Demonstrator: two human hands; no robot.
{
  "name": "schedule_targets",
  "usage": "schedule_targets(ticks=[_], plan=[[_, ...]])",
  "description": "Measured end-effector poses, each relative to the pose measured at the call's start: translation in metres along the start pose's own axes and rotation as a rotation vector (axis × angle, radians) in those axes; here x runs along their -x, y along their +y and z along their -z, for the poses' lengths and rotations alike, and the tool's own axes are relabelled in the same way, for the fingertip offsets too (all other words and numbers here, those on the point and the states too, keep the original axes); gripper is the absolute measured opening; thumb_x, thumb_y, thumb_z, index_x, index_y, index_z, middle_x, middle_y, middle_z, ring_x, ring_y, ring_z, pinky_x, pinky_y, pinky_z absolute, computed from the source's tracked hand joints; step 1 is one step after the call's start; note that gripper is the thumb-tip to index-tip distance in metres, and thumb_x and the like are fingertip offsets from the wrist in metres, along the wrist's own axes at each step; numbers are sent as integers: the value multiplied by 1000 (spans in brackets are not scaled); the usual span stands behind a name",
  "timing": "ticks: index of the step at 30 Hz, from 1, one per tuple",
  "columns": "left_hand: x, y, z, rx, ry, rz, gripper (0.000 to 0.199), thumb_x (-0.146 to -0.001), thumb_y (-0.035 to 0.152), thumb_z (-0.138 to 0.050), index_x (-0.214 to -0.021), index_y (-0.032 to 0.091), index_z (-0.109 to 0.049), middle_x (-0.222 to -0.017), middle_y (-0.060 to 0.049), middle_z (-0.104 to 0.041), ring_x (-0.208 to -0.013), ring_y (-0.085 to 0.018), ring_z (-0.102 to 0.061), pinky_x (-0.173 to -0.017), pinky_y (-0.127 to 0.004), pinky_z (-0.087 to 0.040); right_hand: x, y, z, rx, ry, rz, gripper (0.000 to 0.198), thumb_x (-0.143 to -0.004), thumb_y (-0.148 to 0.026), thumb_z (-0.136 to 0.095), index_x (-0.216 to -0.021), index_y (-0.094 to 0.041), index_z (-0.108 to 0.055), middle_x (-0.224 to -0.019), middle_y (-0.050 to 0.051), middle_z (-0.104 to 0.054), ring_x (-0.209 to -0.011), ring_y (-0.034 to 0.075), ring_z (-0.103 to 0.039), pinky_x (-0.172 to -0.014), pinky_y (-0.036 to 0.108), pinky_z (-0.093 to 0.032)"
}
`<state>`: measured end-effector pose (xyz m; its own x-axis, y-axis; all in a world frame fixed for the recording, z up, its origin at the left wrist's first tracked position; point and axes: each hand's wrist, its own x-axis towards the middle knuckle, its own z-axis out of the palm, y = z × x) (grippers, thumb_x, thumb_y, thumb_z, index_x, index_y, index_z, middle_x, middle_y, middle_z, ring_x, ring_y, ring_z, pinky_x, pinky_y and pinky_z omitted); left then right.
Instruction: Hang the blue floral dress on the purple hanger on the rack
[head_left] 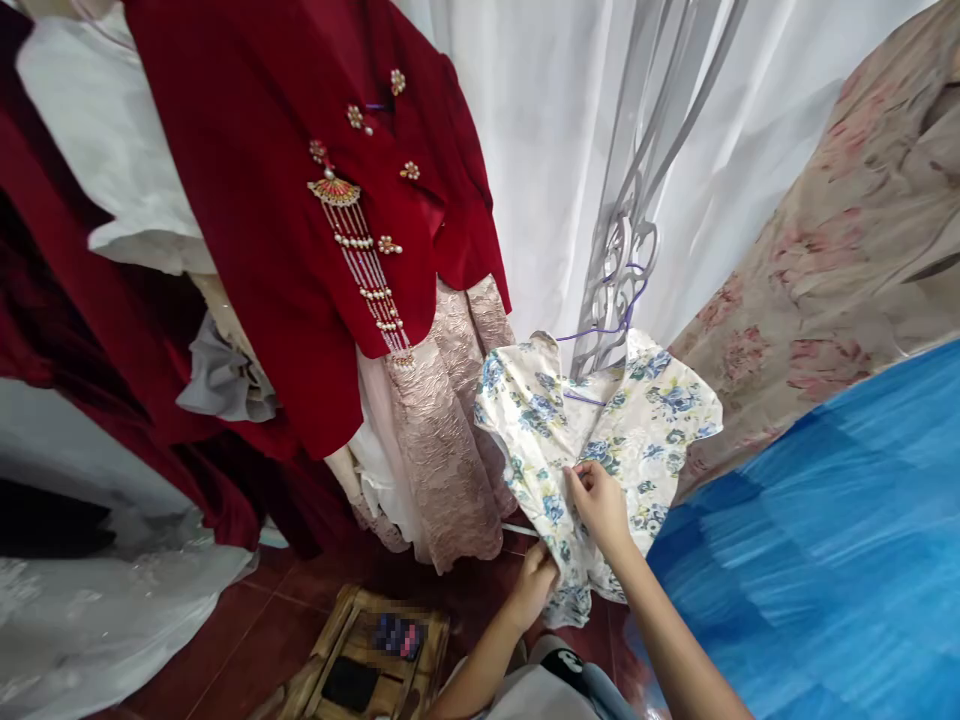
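Observation:
In front of me a white short-sleeved blouse [645, 470] with blue flowers hangs on a purple hanger [636, 295]. The hanger hooks onto a white scrolled metal stand [616, 240]. My right hand [602, 505] pinches the blouse at the middle of its front, just below the neckline. Lower down, my left hand [534, 582] is closed on the blouse's left edge near the hem. Its fingertips are partly hidden by the cloth.
A red jacket [300, 260] with beaded brooches hangs over a pink brocade skirt [442, 420] at left. Below stands a wooden stool [360, 610] holding a dark flat item [350, 683]. Blue fabric [832, 540] and a floral drape [810, 280] fill the right side.

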<state>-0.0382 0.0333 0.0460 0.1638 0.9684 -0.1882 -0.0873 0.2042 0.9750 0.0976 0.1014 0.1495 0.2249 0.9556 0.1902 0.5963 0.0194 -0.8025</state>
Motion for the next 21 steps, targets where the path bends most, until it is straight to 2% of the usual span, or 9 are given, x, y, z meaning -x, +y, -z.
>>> schedule_targets(ticks=[3,6,9,12,15,18,21], plan=[[-1,-7,2,-15,-62,-55,26,-83,32,-63,-101,16,-74,-87,-7,-74,-97,-26,-66,-97,-39,-51,-4,0,2,87,45,-16,40,-91,-60,-50,-90,-21,-58,-59,2,-62,-54,22,-57,-55,29,-31],[-3,-2,5,-93,-117,-110,25,-83,29,-63,-99,15,-74,-94,-8,-75,-98,-26,-66,-95,-37,-51,-6,0,7,145,35,-16,34,-92,-53,-50,-92,-21,-59,-57,1,-60,-54,21,-56,-54,29,-29],[-3,5,8,-165,-145,-185,23,-82,25,-61,-97,14,-74,-101,-10,-76,-102,-28,-66,-98,-37,-50,-12,-4,15,137,-35,-24,23,-87,-42,-56,-78,-21,-58,-56,0,-57,-55,19,-52,-55,28,-26],[-3,4,12,-171,-155,-202,25,-82,24,-58,-99,14,-74,-105,-12,-76,-105,-29,-67,-100,-39,-49,-15,-9,24,-78,-226,-90,27,-82,-39,-57,-62,-21,-54,-50,-1,-50,-48,14,-43,-51,28,-25],[-9,-6,16,-163,-112,-178,25,-83,26,-60,-100,15,-74,-106,-11,-76,-111,-31,-66,-103,-42,-49,-17,-20,33,-402,-409,-221,30,-81,-42,-55,-62,-19,-60,-42,-5,-42,-37,10,-28,-43,26,-19],[-21,-15,18,-166,-83,-155,22,-81,28,-64,-96,16,-75,-102,-10,-77,-114,-31,-65,-103,-43,-49,-33,-47,45,-740,-434,-325,22,-75,-35,-62,-65,-16,-64,-40,-8,-37,-36,6,-19,-39,24,-12],[-34,-16,14,-178,-86,-157,20,-78,24,-66,-93,14,-74,-101,-10,-77,-110,-31,-67,-101,-43,-51,-73,-88,69,-860,-376,-296,13,-77,-27,-62,-68,-17,-63,-45,-9,-35,-38,6,-19,-36,21,-13]])
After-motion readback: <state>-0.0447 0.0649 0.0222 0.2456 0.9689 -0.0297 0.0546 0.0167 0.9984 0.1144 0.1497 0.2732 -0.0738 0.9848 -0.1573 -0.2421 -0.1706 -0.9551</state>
